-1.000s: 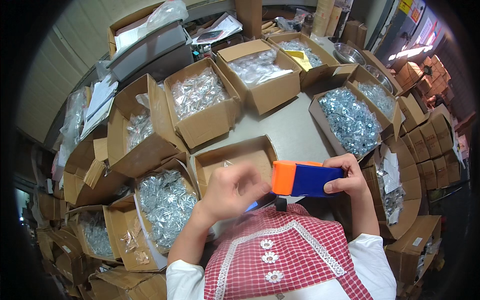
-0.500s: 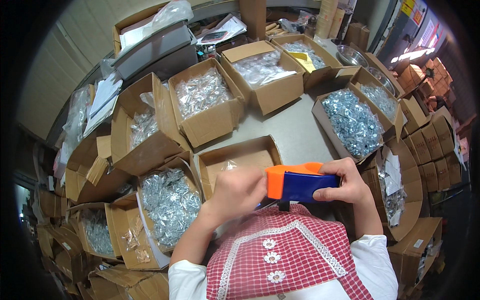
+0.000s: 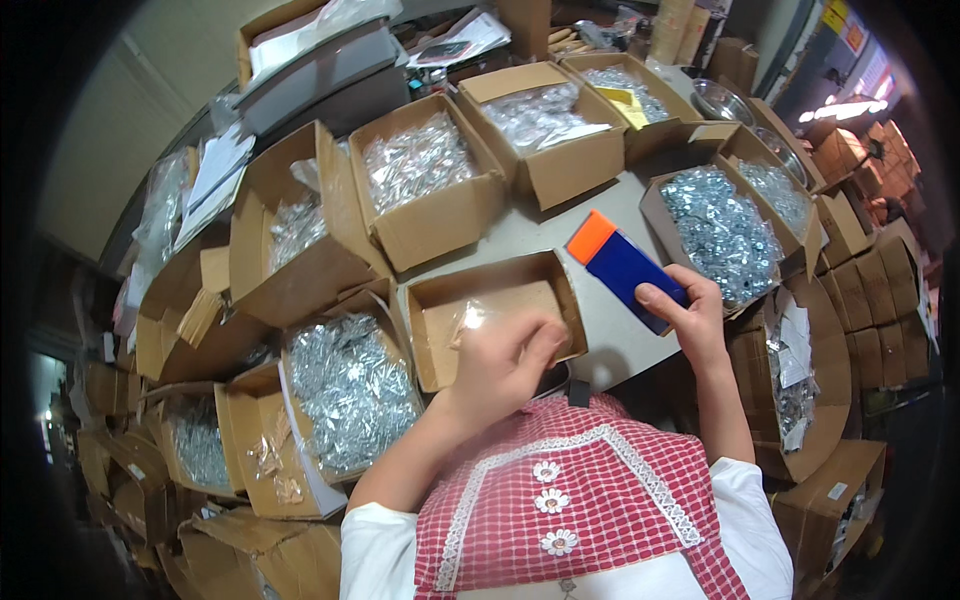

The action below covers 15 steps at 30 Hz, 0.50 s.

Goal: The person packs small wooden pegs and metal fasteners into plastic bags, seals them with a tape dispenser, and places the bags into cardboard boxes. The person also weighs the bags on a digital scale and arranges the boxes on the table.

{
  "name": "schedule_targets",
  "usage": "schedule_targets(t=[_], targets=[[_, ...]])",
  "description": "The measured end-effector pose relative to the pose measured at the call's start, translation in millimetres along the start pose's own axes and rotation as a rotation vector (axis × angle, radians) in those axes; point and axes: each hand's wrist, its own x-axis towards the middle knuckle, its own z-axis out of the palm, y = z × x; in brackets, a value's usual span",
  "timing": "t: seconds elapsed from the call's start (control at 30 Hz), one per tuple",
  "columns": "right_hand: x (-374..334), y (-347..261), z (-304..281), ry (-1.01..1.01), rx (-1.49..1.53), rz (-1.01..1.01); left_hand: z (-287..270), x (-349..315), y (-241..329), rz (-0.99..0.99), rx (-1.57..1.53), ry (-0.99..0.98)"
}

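My right hand (image 3: 693, 318) grips a flat blue plastic case with an orange end (image 3: 628, 270), thumb across its near part. The case is tilted, its orange end pointing up and left over the grey table. My left hand (image 3: 508, 362) is curled closed, fingers pressed together, above the near side of a shallow cardboard box (image 3: 515, 270). What it holds, if anything, is hidden and slightly blurred. A small clear plastic packet (image 3: 470, 318) lies in that box, partly behind my left hand.
Boxes of bagged metal parts ring the grey table (image 3: 612, 205): screw-like pieces (image 3: 350, 390) at left, small blue-silver hardware (image 3: 720, 225) at right, further bags (image 3: 420, 160) behind. Metal bowls (image 3: 722, 100) stand back right. A grey bin (image 3: 320, 90) holds papers at back left.
My right hand has swung the case away from my left hand, turning its orange end up and forward. My left hand has come away from the case and now hovers by the shallow box.
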Motion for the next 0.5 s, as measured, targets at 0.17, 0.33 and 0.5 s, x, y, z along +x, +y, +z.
schedule_targets(t=[0.17, 0.33, 0.5], targets=[[1, 18, 1, 0.012, -0.084, -0.100, 8, 6, -25, 0.344, 0.426, 0.044], [12, 86, 15, 0.171, -0.636, -0.378, 14, 0, -36, 0.299, 0.574, -0.011], [22, 162, 25, 0.138, -0.827, -0.499, 20, -2, -41, 0.296, 0.610, -0.028]])
